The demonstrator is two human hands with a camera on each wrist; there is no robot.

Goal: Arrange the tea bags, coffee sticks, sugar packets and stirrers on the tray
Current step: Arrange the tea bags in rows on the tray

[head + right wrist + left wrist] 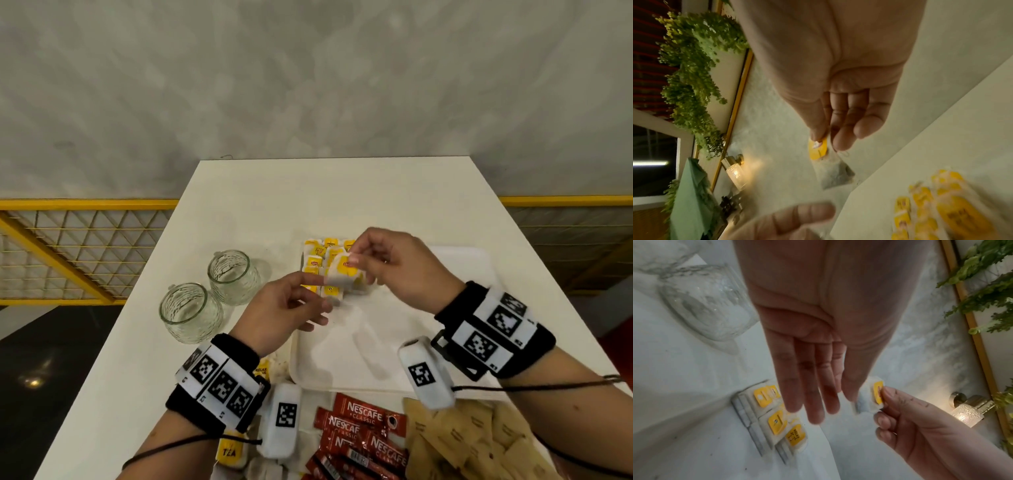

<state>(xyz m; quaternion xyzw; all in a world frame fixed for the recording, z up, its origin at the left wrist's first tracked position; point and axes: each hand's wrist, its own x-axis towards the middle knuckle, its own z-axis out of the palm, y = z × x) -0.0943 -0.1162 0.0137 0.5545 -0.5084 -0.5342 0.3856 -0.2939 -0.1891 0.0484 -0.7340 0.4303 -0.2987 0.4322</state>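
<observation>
Dangling white tea bag (342, 277), yellow tag, right hand (394, 263)

head cam: above, looking down and forward over bench (239, 205). wrist cams: close, along each palm toward the fingers — both share the tea bags (774, 415) on the tray (445, 274).
</observation>
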